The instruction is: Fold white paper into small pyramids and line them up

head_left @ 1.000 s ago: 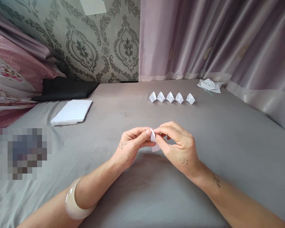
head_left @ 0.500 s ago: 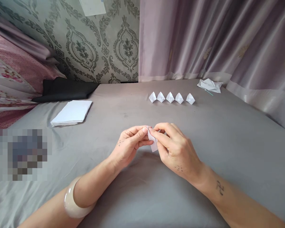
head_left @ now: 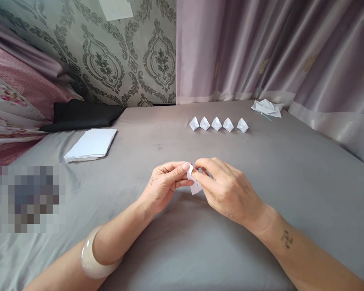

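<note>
A small piece of folded white paper (head_left: 194, 185) is held up between my two hands over the grey cloth. The thumb and fingers of my left hand (head_left: 166, 184) pinch its upper left side. My right hand (head_left: 226, 188) is at its right edge with bent fingers, the index finger pressed against a fold. Its thumb and part of the paper are hidden behind the fingers. Beyond my hands, several folded white paper shapes (head_left: 216, 124) stand in a row.
A stack of white paper sheets (head_left: 91, 144) lies at the left. Loose folded papers (head_left: 267, 108) and a thin green stick (head_left: 266, 117) lie at the back right by the curtain (head_left: 230, 48). A black cloth (head_left: 85, 114) sits at the back left on the grey cloth (head_left: 157, 133).
My right hand has turned slightly and its fingers have shifted along the paper. More of the folded paper's upper part and lower right edge now shows. My left hand keeps its pinch.
</note>
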### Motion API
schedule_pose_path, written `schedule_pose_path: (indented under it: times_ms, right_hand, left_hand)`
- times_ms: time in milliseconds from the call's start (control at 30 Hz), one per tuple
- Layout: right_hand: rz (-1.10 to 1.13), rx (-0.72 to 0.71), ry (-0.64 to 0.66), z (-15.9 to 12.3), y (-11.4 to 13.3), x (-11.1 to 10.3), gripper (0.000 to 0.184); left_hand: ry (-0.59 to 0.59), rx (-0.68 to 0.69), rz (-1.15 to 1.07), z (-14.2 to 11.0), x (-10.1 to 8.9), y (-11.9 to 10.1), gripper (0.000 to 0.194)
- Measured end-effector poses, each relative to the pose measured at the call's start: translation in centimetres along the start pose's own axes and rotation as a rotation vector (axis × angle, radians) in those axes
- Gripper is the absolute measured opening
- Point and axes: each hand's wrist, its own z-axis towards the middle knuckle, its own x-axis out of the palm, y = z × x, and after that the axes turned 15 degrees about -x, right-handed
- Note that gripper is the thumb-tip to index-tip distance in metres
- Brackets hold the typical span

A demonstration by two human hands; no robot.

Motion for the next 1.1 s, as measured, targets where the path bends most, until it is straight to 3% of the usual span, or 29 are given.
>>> schedule_pose_path:
  times_ms: [100,233,333,433,667,767,867,1100]
  right_hand:
    - [0.156,0.089,-0.102,-0.1,0.3,-0.1,0.028]
    - [0.471,0.391,-0.288,0.3,1.1,0.1,0.018]
    - [0.58,0.565,-0.277,0.7,1.7,0.7,0.008]
    - [0.644,0.653,-0.27,0.8,1.9,1.3,0.009]
    - [0.55,0.692,-0.348,0.5,1.9,1.7,0.008]
    - [0.383,0.563,-0.38,0.3,2.2,2.0,0.009]
    - [0.258,0.404,-0.332,0.1,2.4,2.4,0.014]
    - [0.199,0.351,-0.319,-0.1,2.3,2.7,0.027]
  left_hand:
    - [-0.039,0.002,-0.008,-0.1,0.1,0.0,0.017]
    - [-0.089,0.049,-0.019,-0.3,0.3,0.0,0.019]
    - [-0.08,0.073,-0.014,-0.5,0.7,0.1,0.02]
    - [-0.088,0.09,-0.001,-0.7,1.1,0.4,0.019]
    - [-0.104,0.075,0.047,-0.8,1.3,0.5,0.023]
    - [-0.123,0.056,0.042,-0.8,1.2,0.4,0.024]
    - [-0.143,0.052,0.03,-0.8,1.2,0.4,0.026]
    - [-0.094,0.106,0.043,-1.1,1.3,0.1,0.02]
